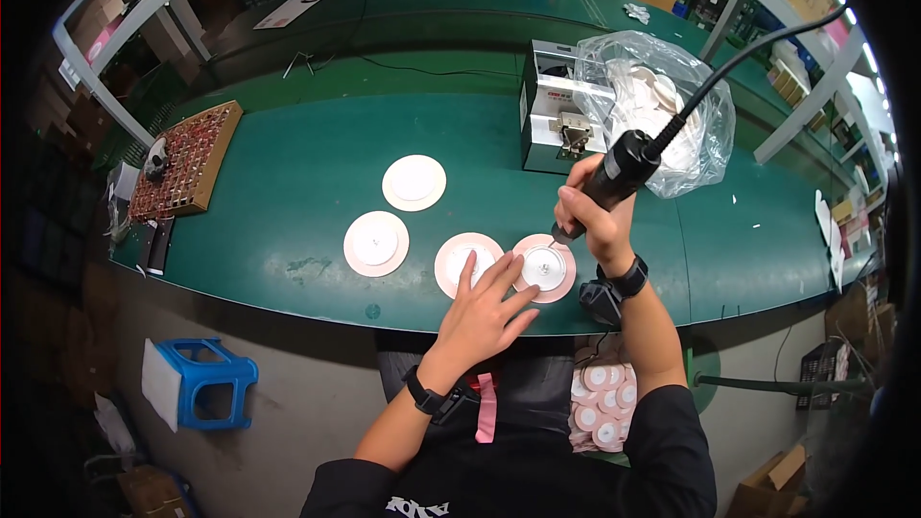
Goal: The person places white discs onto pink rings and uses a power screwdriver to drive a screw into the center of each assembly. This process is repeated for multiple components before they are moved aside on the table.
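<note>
My right hand (pixel 600 216) is wrapped round a black corded electric screwdriver (pixel 622 171), tilted so its tip meets a round pink-rimmed disc with a white centre (pixel 545 280). Fingers spread, my left hand (pixel 484 312) lies flat across that disc's left edge and a second pink-rimmed disc (pixel 451 254) beside it. Farther left on the bench lie a third pink-rimmed disc (pixel 357 247) and, behind it, a plain cream disc with a white centre (pixel 414 182). Whether a screw sits under the screwdriver's tip is too small to tell.
A metal box-shaped machine (pixel 552 139) stands behind my right hand, next to a clear plastic bag of white discs (pixel 705 149). At the left is a shallow wooden tray of small reddish parts (pixel 197 158). A blue stool (pixel 216 388) stands below the green bench (pixel 288 201). More pink discs (pixel 606 403) lie beside my lap.
</note>
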A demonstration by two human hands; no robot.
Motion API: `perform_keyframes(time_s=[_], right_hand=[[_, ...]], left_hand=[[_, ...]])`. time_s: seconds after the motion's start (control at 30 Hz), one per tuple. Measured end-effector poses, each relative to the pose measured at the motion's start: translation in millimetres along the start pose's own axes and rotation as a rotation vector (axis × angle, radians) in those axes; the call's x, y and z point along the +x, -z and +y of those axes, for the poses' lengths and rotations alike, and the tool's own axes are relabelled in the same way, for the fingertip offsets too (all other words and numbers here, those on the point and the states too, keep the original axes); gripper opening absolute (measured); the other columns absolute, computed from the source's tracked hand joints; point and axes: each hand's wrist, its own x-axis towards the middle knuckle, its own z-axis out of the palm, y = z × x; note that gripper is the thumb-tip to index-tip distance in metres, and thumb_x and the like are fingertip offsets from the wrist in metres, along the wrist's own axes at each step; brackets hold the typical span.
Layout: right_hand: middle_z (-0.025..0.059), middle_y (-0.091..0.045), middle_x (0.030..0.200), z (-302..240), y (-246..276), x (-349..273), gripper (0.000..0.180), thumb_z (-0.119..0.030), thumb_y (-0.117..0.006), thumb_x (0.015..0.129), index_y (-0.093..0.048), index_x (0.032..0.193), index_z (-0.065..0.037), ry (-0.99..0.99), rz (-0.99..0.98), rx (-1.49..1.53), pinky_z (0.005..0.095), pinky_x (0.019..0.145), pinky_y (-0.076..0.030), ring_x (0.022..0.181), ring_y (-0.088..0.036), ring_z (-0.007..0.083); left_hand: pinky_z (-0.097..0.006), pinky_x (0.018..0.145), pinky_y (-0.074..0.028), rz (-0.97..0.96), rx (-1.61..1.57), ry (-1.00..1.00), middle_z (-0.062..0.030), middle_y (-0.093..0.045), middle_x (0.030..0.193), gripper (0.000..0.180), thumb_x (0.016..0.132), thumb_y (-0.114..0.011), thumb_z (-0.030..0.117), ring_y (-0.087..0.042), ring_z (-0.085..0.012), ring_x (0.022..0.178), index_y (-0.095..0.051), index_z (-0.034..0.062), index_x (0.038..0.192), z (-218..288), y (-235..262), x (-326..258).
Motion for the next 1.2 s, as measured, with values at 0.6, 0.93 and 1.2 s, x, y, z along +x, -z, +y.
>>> perform_keyframes(time_s=[0.6, 0.93, 1.2], right_hand=[[0.0045, -0.052, 0.064, -25.2, 32.0, 142.0, 0.014, -0.011, -0.070, 0.091, -0.057, 0.090, -0.004, 0.295, 0.288, -0.103, 0.0330, 0.050, -0.045, 0.048, -0.050, 0.0160], [0.0047, -0.049, 0.062, -44.6, 0.6, 13.9, 0.019, -0.007, -0.062, 0.092, -0.051, 0.106, -0.002, 0.237, 0.148, 0.012, 0.0324, 0.050, -0.043, 0.047, -0.046, 0.0148], [0.0056, -0.049, 0.061, -24.1, 14.1, -44.6, 0.024, -0.006, -0.061, 0.091, -0.047, 0.109, 0.001, 0.186, 0.119, -0.100, 0.0326, 0.051, -0.045, 0.047, -0.047, 0.0150]], left_hand=[[-0.057, 0.122, -0.028, 0.097, -0.037, -0.007, -0.0122, -0.057, 0.143, 0.043, 0.089, -0.072, 0.033, -0.049, -0.0356, 0.138, -0.069, 0.0132, 0.127, -5.7, -9.5, -2.2], [-0.056, 0.123, -0.027, 0.036, 0.043, 0.029, -0.0102, -0.057, 0.143, 0.043, 0.088, -0.073, 0.030, -0.048, -0.0345, 0.139, -0.068, 0.0118, 0.127, 0.7, -0.7, -1.7], [-0.055, 0.123, -0.025, 0.015, 0.035, 0.011, -0.0105, -0.056, 0.144, 0.043, 0.090, -0.071, 0.031, -0.047, -0.0347, 0.139, -0.066, 0.0114, 0.128, -4.6, -3.0, 0.5]])
